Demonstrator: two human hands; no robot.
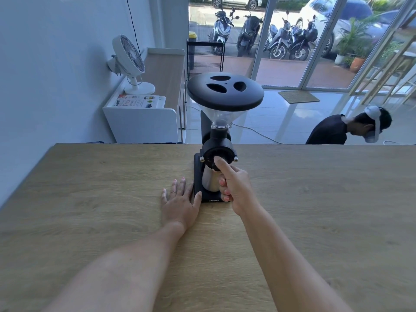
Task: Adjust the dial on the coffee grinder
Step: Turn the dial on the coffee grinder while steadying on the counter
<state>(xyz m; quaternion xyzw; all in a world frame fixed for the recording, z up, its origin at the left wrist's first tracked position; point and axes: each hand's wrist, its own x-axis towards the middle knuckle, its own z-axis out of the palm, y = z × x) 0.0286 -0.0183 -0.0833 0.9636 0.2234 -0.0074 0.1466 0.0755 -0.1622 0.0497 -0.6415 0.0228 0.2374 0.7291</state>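
A black coffee grinder [203, 127] stands upright near the far edge of the wooden table [90, 199], with a clear hopper under a black lid [225, 91]. Its round black dial [217, 152] faces me. My right hand [236, 188] is in front of the grinder with the thumb stretched up and its tip pressed on the dial's lower face; the other fingers are curled in front of the metal cup [209, 182] on the base. My left hand [180, 199] lies flat on the table, fingers spread, touching the left side of the grinder's base.
A white cabinet [144, 122] with a fan [131, 61] and a book stands at the far left behind the table. A person in a dark shirt [331, 131] bends over beyond the table's far right edge. Glass doors and parked scooters lie behind.
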